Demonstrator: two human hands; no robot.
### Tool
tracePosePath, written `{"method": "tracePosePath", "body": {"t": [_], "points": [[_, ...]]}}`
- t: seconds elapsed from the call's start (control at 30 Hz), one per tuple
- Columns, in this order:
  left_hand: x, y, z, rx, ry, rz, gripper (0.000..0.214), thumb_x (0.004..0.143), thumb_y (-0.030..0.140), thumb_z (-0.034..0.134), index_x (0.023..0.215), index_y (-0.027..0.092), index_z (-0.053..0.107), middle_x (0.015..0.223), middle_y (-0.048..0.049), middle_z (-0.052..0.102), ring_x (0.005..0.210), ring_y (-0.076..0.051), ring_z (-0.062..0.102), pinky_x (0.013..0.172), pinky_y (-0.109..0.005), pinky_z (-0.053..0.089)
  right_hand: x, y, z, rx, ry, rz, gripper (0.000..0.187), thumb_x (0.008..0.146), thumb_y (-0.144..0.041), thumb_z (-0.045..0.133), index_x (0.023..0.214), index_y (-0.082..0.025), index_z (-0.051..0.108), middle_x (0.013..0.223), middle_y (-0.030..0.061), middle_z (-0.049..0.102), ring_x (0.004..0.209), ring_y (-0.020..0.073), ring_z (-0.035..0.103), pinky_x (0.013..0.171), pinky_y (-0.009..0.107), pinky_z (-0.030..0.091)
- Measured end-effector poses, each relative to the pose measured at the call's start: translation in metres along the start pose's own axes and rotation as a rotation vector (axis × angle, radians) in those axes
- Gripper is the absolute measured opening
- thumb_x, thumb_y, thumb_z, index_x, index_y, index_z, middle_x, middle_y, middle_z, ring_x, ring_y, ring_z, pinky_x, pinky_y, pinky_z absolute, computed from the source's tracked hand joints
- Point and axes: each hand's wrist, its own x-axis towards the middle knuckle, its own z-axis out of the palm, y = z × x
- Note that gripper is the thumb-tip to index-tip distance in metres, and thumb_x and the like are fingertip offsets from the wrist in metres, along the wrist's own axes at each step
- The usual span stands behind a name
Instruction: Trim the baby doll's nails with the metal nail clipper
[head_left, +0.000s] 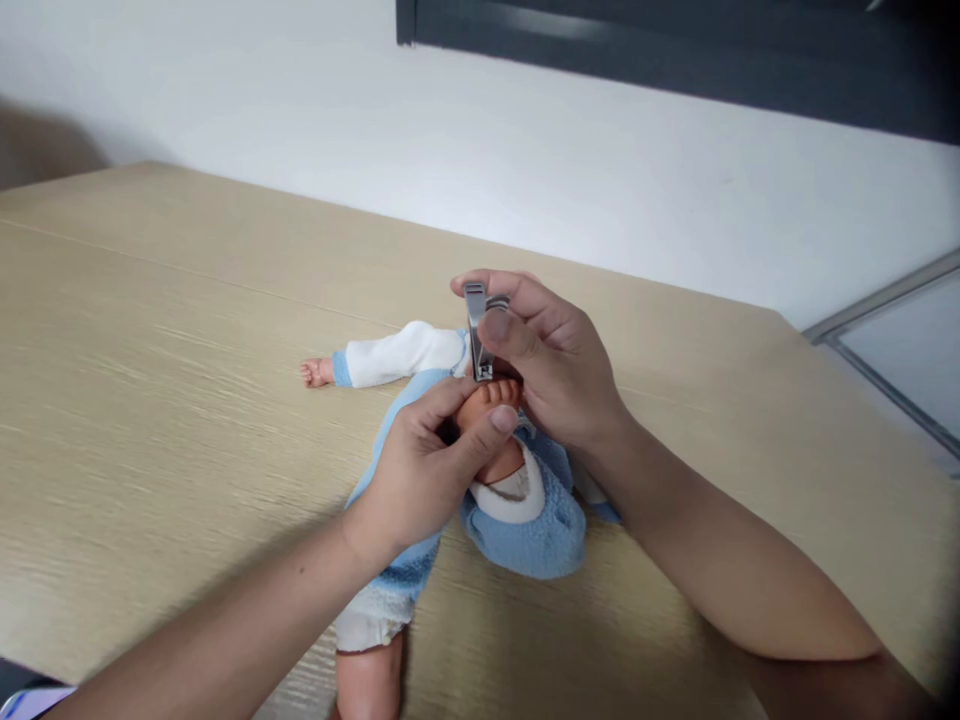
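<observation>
A baby doll [405, 355] in blue and white clothes lies on the wooden table, one arm stretched out to the left. My left hand [424, 460] is wrapped round the doll's raised foot [499, 395], its thumb pressed across the sole below the toes. In my right hand [551, 350] is a silver nail clipper [477, 330], held upright between thumb and fingers. The clipper's lever stands apart from its body, and its jaws are right at the doll's toes. The doll's head is hidden behind my hands.
The pale wooden table [187, 430] runs back to a white wall [300, 120]. A dark framed panel [675, 60] is above. At the right stands a metal-framed panel [892, 340], and a partly visible purple-and-dark object [34, 700] lies at the lower left corner.
</observation>
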Motion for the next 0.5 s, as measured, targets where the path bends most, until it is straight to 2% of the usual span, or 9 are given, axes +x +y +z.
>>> {"method": "tracePosePath", "body": {"t": [0.1,0.33,0.5], "points": [[0.0006,0.0,0.0001,0.003,0.002,0.003,0.025,0.099,0.045,0.075,0.099,0.02,0.077,0.089,0.0,0.068,0.085,-0.014,0.058,0.081,-0.026,0.05,0.0006,0.0004,-0.0005,0.004,0.01,-0.009,0.039,0.094,-0.052,0.077,0.12,-0.024,0.068,0.076,-0.0039,0.058,0.066,0.0109,0.057,0.061,0.024,0.052],[0.0006,0.0013,0.0004,0.004,0.01,0.009,0.029,0.098,0.047,0.074,0.097,0.018,0.076,0.085,-0.0001,0.065,0.081,-0.015,0.056,0.078,-0.027,0.049,0.0004,0.0036,-0.001,0.045,0.022,-0.034,0.034,0.094,-0.047,0.079,0.118,-0.025,0.071,0.074,-0.0046,0.054,0.063,0.0097,0.056,0.055,0.022,0.047],[0.0009,0.0011,0.0004,0.016,0.012,0.007,0.028,0.098,0.047,0.074,0.099,0.02,0.077,0.087,-0.0008,0.069,0.082,-0.015,0.059,0.078,-0.027,0.051,0.0003,0.0044,-0.0003,0.058,0.03,-0.012,0.039,0.092,-0.05,0.08,0.121,-0.026,0.069,0.074,-0.0045,0.054,0.062,0.011,0.055,0.058,0.023,0.05]]}}
